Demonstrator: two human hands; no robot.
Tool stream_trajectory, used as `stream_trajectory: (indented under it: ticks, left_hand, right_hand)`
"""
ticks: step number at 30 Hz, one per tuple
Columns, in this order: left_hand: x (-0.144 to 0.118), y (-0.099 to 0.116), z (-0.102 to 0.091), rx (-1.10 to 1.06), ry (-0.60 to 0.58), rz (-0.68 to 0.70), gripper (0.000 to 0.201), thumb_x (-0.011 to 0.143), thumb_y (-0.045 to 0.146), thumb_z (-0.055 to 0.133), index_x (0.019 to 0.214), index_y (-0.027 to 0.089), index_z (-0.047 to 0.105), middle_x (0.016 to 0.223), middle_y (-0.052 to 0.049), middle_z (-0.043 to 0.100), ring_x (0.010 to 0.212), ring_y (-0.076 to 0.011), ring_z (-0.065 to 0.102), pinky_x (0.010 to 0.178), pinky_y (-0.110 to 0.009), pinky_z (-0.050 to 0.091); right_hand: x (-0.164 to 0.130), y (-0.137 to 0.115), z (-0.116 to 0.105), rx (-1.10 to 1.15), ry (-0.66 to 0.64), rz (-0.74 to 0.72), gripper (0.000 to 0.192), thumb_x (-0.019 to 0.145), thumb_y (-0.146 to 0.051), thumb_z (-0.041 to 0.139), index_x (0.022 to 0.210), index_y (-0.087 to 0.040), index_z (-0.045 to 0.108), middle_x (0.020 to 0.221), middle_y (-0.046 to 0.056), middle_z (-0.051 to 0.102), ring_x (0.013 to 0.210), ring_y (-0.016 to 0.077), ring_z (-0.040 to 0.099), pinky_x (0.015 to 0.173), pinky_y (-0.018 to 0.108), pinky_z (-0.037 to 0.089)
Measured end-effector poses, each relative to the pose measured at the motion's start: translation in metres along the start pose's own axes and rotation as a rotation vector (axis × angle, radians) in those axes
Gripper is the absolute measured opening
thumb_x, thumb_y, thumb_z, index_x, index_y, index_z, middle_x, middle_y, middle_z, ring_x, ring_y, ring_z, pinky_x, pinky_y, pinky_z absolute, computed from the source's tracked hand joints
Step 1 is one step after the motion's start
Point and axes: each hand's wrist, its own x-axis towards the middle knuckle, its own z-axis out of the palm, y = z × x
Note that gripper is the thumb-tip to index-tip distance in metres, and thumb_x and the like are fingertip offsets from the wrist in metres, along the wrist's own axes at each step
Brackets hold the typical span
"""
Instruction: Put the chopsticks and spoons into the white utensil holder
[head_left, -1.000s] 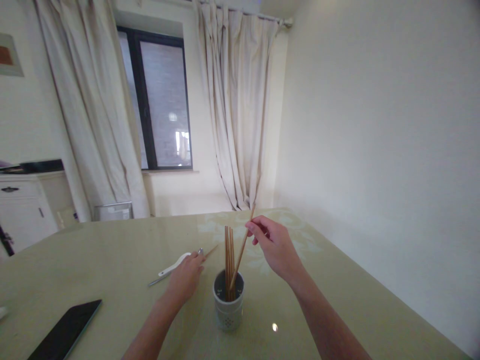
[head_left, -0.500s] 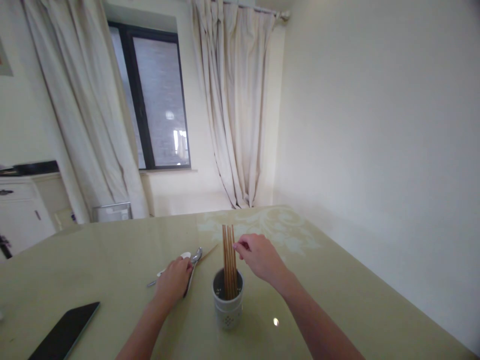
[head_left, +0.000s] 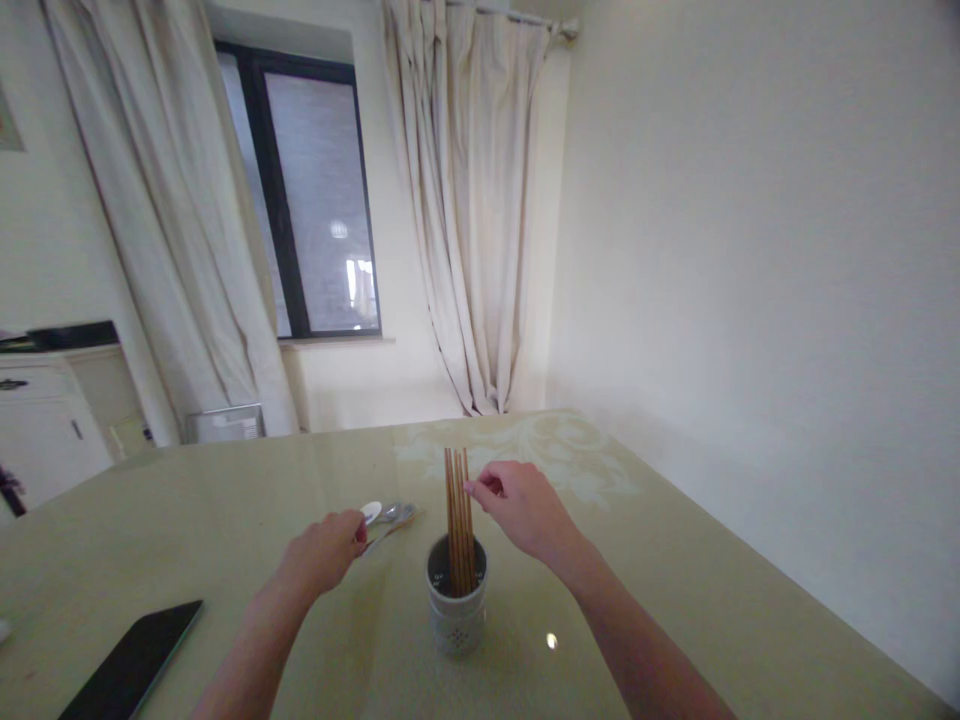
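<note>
- Right hand [head_left: 525,512]: thumb and index fingers [head_left: 489,472] look pinched together on the upper part of the outermost chopstick [head_left: 469,520]; the pinch is light, so a slip there could let the stick drop against its neighbours
- Left hand [head_left: 326,550]: fingers [head_left: 357,524] curl down at the handle ends of the utensils; whether they grip one or merely rest there I cannot tell
- Just beyond the left hand, a white spoon [head_left: 371,512], a metal spoon [head_left: 389,512] and a second metal spoon [head_left: 407,513] lie close together; with their handles partly hidden, the hand could lift two at once or nudge one away
- The other chopsticks [head_left: 452,515] stand nearly upright in the cup [head_left: 457,632], between the two hands; a sideways push high on these long sticks could fan them out or tip the cup, which neither hand steadies
- The worktop [head_left: 712,610] looks glossy, so a bumped cup or spoon would probably slide
- A dark flat device [head_left: 131,660] lies near the left forearm, apart from it; a wide backward sweep of that elbow might brush it
- Farther out, curtains [head_left: 480,200] flank a window [head_left: 319,200], well apart from both hands
</note>
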Motion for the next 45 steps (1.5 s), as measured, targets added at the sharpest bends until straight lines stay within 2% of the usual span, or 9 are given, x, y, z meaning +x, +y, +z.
stream_trajectory:
  ticks: [9,17,24,29,32,34,37,40,45]
  left_hand:
    - [-0.024,0.006,-0.022,0.054,-0.079,0.034,0.02,0.083,0.015,0.065,0.095,0.025,0.078,0.106,-0.009,0.081,0.101,-0.0288,0.076,0.076,-0.035,0.047]
    - [-0.039,0.002,-0.039,-0.002,0.002,0.008,0.022,0.083,0.014,0.065,0.093,0.028,0.078,0.105,-0.006,0.081,0.101,-0.0295,0.075,0.076,-0.035,0.044]
    - [-0.041,-0.034,-0.045,-0.111,0.182,0.085,0.024,0.09,0.027,0.052,0.085,0.027,0.075,0.093,-0.005,0.08,0.088,-0.0259,0.073,0.076,-0.033,0.045]
    - [-0.04,-0.052,-0.066,-0.427,0.473,0.162,0.031,0.088,0.053,0.054,0.086,0.028,0.073,0.088,-0.005,0.08,0.084,-0.0275,0.071,0.076,-0.035,0.051]
    - [-0.045,-0.028,-0.08,-0.7,0.627,0.237,0.039,0.085,0.062,0.058,0.092,0.026,0.072,0.087,-0.004,0.078,0.083,-0.0258,0.071,0.074,-0.033,0.054]
    - [-0.051,0.001,-0.083,-0.836,0.648,0.32,0.037,0.087,0.06,0.063,0.095,0.025,0.073,0.089,-0.003,0.077,0.085,-0.0235,0.07,0.075,-0.031,0.054]
    - [-0.06,0.047,-0.077,-0.966,0.486,0.497,0.031,0.091,0.053,0.065,0.095,0.025,0.075,0.085,-0.001,0.075,0.077,-0.0187,0.067,0.069,-0.027,0.053]
    - [-0.065,0.079,-0.068,-1.06,0.398,0.564,0.026,0.094,0.048,0.065,0.096,0.024,0.075,0.085,-0.001,0.075,0.075,-0.0167,0.064,0.065,-0.025,0.05]
    - [-0.059,0.085,-0.06,-1.088,0.342,0.601,0.032,0.097,0.051,0.062,0.104,0.023,0.075,0.094,-0.003,0.077,0.084,-0.0181,0.067,0.073,-0.027,0.052]
  right_hand:
    - [-0.006,-0.007,-0.011,0.01,0.024,0.007,0.024,0.1,-0.037,0.073,0.085,-0.021,0.083,0.083,0.004,0.083,0.076,0.0193,0.073,0.067,0.027,0.042]
    - [-0.005,-0.006,-0.013,0.039,0.06,-0.006,0.025,0.1,-0.036,0.073,0.084,-0.02,0.082,0.08,0.004,0.082,0.073,0.0193,0.072,0.065,0.028,0.04]
    - [-0.005,-0.006,-0.021,0.092,0.195,-0.028,0.03,0.101,-0.031,0.068,0.074,-0.019,0.075,0.069,0.002,0.075,0.065,0.0168,0.065,0.064,0.028,0.038]
    - [-0.009,-0.011,-0.022,0.315,0.296,-0.087,0.037,0.102,-0.036,0.062,0.071,-0.02,0.072,0.059,-0.001,0.066,0.057,0.0145,0.058,0.06,0.027,0.039]
    - [-0.012,-0.017,-0.019,0.525,0.251,-0.142,0.031,0.102,-0.039,0.061,0.083,-0.02,0.077,0.065,-0.001,0.069,0.057,0.0142,0.059,0.057,0.026,0.043]
    - [-0.013,-0.021,-0.017,0.668,0.214,-0.178,0.026,0.101,-0.041,0.063,0.099,-0.021,0.079,0.078,0.001,0.075,0.061,0.0143,0.063,0.056,0.025,0.046]
    - [-0.017,-0.026,-0.019,0.845,0.182,-0.217,0.028,0.101,-0.043,0.065,0.117,-0.023,0.075,0.095,0.003,0.078,0.063,0.0132,0.067,0.053,0.023,0.046]
    - [-0.02,-0.028,-0.025,0.936,0.206,-0.249,0.025,0.102,-0.044,0.065,0.111,-0.023,0.075,0.093,0.003,0.078,0.063,0.0127,0.069,0.051,0.022,0.045]
    - [-0.02,-0.022,-0.04,0.864,0.335,-0.23,0.025,0.102,-0.045,0.066,0.101,-0.021,0.074,0.087,0.003,0.077,0.073,0.0159,0.071,0.056,0.023,0.049]
